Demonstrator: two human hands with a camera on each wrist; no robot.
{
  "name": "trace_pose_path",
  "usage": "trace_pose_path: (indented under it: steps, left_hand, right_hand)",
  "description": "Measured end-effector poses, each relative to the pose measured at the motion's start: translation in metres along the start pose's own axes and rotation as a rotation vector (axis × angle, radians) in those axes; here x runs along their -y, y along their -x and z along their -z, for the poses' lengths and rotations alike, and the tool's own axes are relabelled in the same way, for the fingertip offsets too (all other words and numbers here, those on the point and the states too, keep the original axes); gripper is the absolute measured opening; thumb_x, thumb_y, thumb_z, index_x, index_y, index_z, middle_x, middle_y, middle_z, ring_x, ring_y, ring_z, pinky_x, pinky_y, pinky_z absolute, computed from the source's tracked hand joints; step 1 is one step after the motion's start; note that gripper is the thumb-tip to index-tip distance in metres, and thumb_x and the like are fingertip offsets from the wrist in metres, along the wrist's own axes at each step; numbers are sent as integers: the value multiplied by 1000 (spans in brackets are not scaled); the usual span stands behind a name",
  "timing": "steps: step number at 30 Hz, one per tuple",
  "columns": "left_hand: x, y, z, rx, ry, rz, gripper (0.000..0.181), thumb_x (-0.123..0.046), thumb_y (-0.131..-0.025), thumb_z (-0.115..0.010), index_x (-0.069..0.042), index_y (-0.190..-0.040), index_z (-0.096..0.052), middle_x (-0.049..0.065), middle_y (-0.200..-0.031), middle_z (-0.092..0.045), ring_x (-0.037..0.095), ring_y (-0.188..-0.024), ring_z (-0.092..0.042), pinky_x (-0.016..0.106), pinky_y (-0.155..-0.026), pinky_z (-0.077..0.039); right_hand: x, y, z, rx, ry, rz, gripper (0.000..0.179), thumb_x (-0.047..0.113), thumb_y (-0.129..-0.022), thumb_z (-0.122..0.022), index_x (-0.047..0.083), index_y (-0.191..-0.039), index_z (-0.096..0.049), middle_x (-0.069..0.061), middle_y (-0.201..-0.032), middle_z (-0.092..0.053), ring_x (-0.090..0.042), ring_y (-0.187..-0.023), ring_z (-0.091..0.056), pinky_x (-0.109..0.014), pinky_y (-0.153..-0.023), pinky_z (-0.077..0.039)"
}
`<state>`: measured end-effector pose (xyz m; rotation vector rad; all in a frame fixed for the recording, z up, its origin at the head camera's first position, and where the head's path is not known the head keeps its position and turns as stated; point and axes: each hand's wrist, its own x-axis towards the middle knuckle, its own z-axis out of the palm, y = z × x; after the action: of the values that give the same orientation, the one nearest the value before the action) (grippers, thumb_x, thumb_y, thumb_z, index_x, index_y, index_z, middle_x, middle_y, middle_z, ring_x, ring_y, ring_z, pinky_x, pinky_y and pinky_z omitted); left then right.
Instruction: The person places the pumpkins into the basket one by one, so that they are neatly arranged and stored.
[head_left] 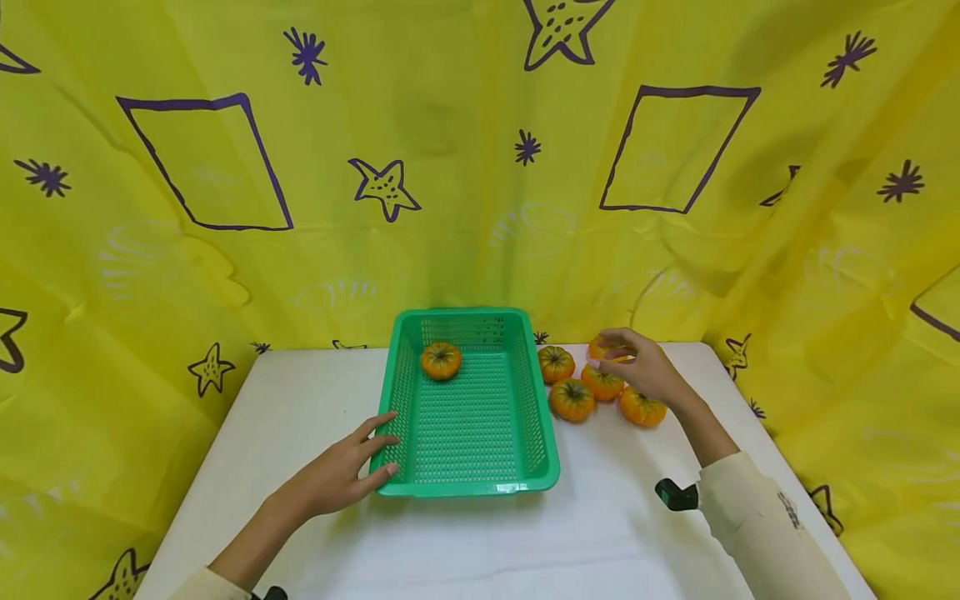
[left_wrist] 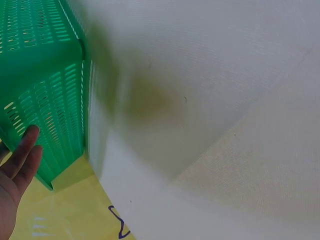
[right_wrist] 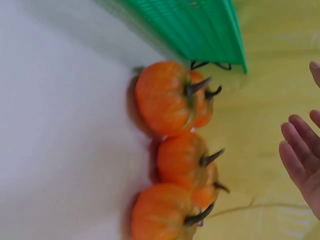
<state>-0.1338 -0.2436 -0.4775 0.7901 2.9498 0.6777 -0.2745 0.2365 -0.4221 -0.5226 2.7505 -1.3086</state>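
My left hand [head_left: 337, 475] rests at the left side of a green plastic basket [head_left: 467, 488], its fingers extended over the rim. In the left wrist view, straight fingers [left_wrist: 25, 160] lie against the perforated side wall. One small orange pumpkin [head_left: 441, 361] sits inside the basket, towards the back left. Over a cluster of several small pumpkins to the basket's right hovers my right hand [head_left: 645, 362], fingers loosely bent and holding nothing. It overlaps the rear pumpkin [head_left: 597, 348] in the head view. Dark curved stems top the pumpkins [right_wrist: 165, 97] in the right wrist view.
A white-covered table [head_left: 300, 392] carries the basket and the pumpkins. Yellow curtain [head_left: 450, 258] with purple drawings hangs behind the table and along both sides. The front right pumpkin [head_left: 641, 408] lies nearest the right forearm.
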Motion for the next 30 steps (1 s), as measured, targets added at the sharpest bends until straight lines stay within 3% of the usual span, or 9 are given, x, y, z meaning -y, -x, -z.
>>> trace_pose_path:
  steps: [8, 14, 23, 30]
  left_hand:
    - [1, 1, 0, 1, -1, 8, 46, -44, -102, -55, -10, -132, -62, 11, -159, -36, 34, -129, -57, 51, -96, -54]
    - [1, 1, -1, 1, -1, 8, 46, -43, -102, -55, -9, -132, -62, 11, -159, -37, 34, -129, -58, 51, -96, -54]
    - [-1, 1, -1, -2, 7, 12, 43, -41, -102, -57, -10, -132, -63, 11, -159, -37, 34, -128, -58, 51, -96, -54]
    - [0, 1, -1, -8, 10, 11, 45, -43, -103, -55, -11, -132, -62, 10, -159, -36, 34, -126, -60, 50, -94, -55]
  right_hand:
    - [-45, 17, 7, -39, 24, -60, 66, 33, -95, -70, -1, -145, -44, -29, -143, -49, -48, -130, -49, -62, -105, -42]
    - [-70, 28, 6, -33, 70, -160, 80, 41, -92, -73, -2, -150, -38, -32, -150, -40, -52, -136, -39, -67, -108, -35]
    - [-93, 37, -1, 13, 75, -247, 87, 37, -92, -74, -7, -152, -30, -34, -154, -32, -56, -139, -30, -70, -109, -31]
    - [-104, 39, -6, 20, 98, -317, 88, 35, -90, -76, -11, -150, -30, -37, -152, -33, -56, -137, -32, -67, -112, -29]
